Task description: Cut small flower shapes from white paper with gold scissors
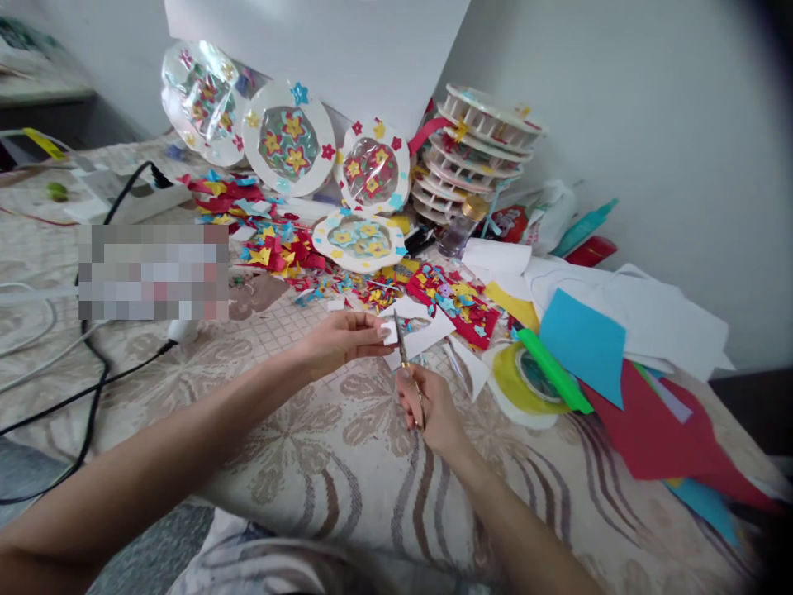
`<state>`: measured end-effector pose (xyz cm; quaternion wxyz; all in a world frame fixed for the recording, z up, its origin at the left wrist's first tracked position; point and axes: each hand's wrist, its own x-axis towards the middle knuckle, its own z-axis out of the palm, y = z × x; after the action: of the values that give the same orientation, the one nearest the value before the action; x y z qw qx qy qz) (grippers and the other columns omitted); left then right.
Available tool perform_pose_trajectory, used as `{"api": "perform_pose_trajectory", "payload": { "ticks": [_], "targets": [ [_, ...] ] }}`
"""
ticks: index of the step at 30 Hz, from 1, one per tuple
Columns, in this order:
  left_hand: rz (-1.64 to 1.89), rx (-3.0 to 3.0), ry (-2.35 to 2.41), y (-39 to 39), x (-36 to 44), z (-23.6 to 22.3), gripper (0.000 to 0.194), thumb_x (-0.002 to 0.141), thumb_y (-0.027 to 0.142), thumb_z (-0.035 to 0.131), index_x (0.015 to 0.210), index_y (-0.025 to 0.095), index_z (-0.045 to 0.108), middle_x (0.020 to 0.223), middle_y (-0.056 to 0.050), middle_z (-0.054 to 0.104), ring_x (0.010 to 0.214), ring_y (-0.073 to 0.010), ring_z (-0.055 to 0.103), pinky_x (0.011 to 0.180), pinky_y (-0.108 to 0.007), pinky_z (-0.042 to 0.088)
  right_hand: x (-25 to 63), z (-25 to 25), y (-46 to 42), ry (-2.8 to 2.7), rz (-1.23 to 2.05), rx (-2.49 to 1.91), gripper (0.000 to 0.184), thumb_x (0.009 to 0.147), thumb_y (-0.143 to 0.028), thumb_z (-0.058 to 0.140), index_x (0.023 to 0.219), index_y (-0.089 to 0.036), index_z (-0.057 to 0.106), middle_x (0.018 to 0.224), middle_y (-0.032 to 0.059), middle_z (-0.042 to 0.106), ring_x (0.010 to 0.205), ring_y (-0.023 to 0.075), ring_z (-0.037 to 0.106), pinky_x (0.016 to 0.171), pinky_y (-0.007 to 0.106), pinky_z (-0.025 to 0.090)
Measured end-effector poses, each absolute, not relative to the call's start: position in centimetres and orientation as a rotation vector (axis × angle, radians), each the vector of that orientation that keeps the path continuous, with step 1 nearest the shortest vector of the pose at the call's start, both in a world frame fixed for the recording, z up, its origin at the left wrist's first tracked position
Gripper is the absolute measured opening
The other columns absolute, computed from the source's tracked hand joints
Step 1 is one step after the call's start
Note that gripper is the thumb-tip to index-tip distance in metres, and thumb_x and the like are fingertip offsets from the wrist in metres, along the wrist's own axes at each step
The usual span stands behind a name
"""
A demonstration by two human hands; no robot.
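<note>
My left hand (344, 337) pinches a small piece of white paper (390, 332) above the patterned cloth. My right hand (427, 405) is closed round the handles of small scissors (404, 354), whose blades point up at the white paper and touch its edge. More white paper scraps (427, 330) lie just behind the blades. Heaps of cut red, yellow and blue paper shapes (452, 302) lie beyond the hands.
Decorated paper plates (288, 136) lean against the wall, beside a stack of plates (477, 149). Coloured sheets (582, 339), a green marker (554, 372) and a tape roll (533, 376) lie at the right. Black cables (92, 372) cross the left.
</note>
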<state>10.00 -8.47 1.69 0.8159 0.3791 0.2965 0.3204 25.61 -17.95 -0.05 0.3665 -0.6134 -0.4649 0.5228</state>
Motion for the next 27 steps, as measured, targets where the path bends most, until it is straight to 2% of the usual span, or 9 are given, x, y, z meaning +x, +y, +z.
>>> {"api": "perform_pose_trajectory", "payload": {
  "ticks": [5, 9, 12, 16, 23, 27],
  "targets": [
    [0.598, 0.848, 0.592, -8.6, 9.8, 1.7, 0.024, 0.068, 0.021, 0.078, 0.083, 0.010, 0.062, 0.083, -0.006, 0.069, 0.081, -0.0144, 0.068, 0.083, -0.029, 0.052, 26.4, 0.3, -17.5, -1.065, 1.305, -1.447, 0.045, 0.078, -0.063, 0.054, 0.069, -0.019, 0.050, 0.048, -0.0076, 0.042, 0.035, 0.0056, 0.040, 0.037, 0.018, 0.030],
    [0.571, 0.916, 0.591, -8.8, 9.9, 1.6, 0.027, 0.068, 0.024, 0.078, 0.086, 0.011, 0.062, 0.080, -0.006, 0.069, 0.076, -0.0144, 0.068, 0.075, -0.027, 0.054, 26.8, 0.7, -17.3, -1.058, 1.164, -1.359, 0.035, 0.080, -0.053, 0.060, 0.078, -0.018, 0.056, 0.054, -0.0063, 0.048, 0.044, 0.0067, 0.046, 0.043, 0.019, 0.033],
    [0.575, 1.027, 0.622, -9.0, 10.0, 1.3, 0.029, 0.068, 0.026, 0.078, 0.088, 0.011, 0.064, 0.081, -0.005, 0.070, 0.072, -0.0134, 0.068, 0.071, -0.026, 0.055, 26.8, 0.6, -17.3, -1.077, 1.165, -1.351, 0.029, 0.078, -0.046, 0.065, 0.082, -0.019, 0.058, 0.053, -0.0062, 0.051, 0.045, 0.0073, 0.046, 0.044, 0.019, 0.032],
    [0.542, 1.101, 0.679, -9.0, 10.1, 1.1, 0.035, 0.066, 0.030, 0.078, 0.093, 0.012, 0.066, 0.082, -0.006, 0.071, 0.073, -0.0150, 0.068, 0.067, -0.025, 0.054, 26.8, 0.3, -17.3, -1.079, 1.218, -1.359, 0.023, 0.079, -0.040, 0.064, 0.078, -0.019, 0.057, 0.050, -0.0067, 0.051, 0.044, 0.0074, 0.044, 0.044, 0.019, 0.031],
    [0.652, 1.009, 0.744, -8.2, 9.7, 1.5, 0.033, 0.063, 0.032, 0.080, 0.084, 0.012, 0.064, 0.073, -0.002, 0.068, 0.067, -0.0112, 0.065, 0.063, -0.021, 0.051, 26.9, 0.1, -17.1, -0.973, 1.214, -1.338, 0.019, 0.076, -0.036, 0.065, 0.077, -0.020, 0.055, 0.050, -0.0075, 0.050, 0.044, 0.0080, 0.045, 0.044, 0.020, 0.029],
    [0.626, 1.035, 0.694, -8.5, 10.0, 1.3, 0.030, 0.064, 0.032, 0.079, 0.076, 0.011, 0.061, 0.077, -0.003, 0.068, 0.072, -0.0105, 0.064, 0.069, -0.022, 0.050, 26.9, 0.0, -17.1, -0.976, 1.236, -1.325, 0.018, 0.075, -0.035, 0.065, 0.077, -0.020, 0.055, 0.052, -0.0076, 0.050, 0.045, 0.0079, 0.045, 0.045, 0.020, 0.031]
  ]
}}
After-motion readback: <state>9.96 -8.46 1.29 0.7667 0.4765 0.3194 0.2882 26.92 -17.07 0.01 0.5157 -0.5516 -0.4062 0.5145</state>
